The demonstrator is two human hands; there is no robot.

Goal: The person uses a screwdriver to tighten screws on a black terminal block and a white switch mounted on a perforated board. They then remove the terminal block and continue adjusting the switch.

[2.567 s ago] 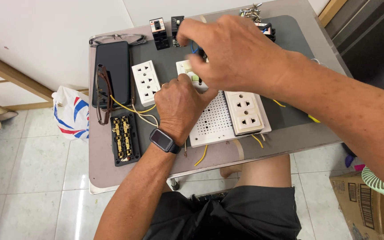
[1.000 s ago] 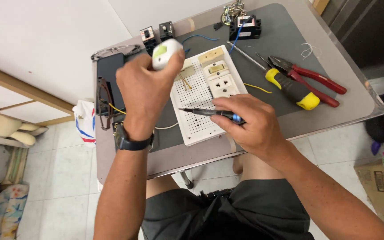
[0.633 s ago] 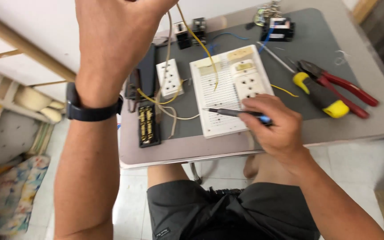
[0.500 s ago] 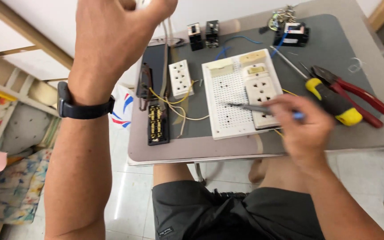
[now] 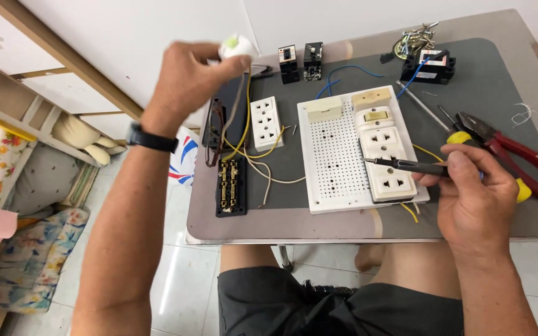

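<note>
Left hand (image 5: 188,78) lifts a white plug (image 5: 236,46) off the tabletop (image 5: 281,218), fingers closed; right hand (image 5: 477,199) grips a screwdriver (image 5: 406,165) over the board's sockets (image 5: 386,162); loose wires (image 5: 263,168) unconnected.

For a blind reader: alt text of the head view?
Left hand lifts a white plug above a grey table. Right hand holds a screwdriver over sockets on a white perforated board; red pliers lie right.
</note>
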